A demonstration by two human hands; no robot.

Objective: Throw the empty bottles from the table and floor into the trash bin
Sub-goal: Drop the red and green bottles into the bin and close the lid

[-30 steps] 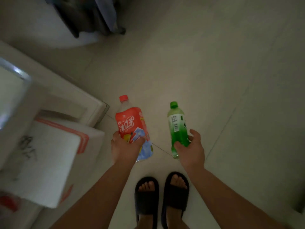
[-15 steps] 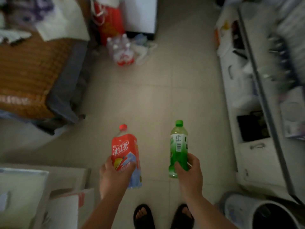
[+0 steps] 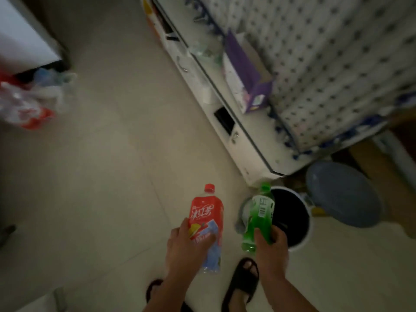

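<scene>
Looking down through the head camera, I see both hands out in front, each wrapped around a bottle held roughly upright, caps pointing away from me. My left hand (image 3: 188,246) has its fingers clamped on the lower half of the red-labelled bottle (image 3: 208,218), thumb across the label's blue patch; its red cap sits above the tiled floor (image 3: 101,188). My right hand (image 3: 271,248) has its fingers closed round the lower part of the green bottle (image 3: 258,216), whose base pokes out below the thumb. The two bottles are side by side, a gap between them, not touching.

The trash bin (image 3: 304,238) stands on the floor just to the right of the green bottle, white-walled, its dark mouth open. In this view the green bottle overlaps the bin's left rim; I cannot tell whether it is directly over the opening. The red-labelled bottle is left of the bin, over bare floor.

Behind the bin runs a white cabinet (image 3: 225,122) carrying a purple box (image 3: 252,70). A grey round lid (image 3: 342,194) leans right of the bin. Far left lies a blurred pack of bottles (image 3: 24,104). My feet in black sandals (image 3: 244,280) are at the bottom edge.
</scene>
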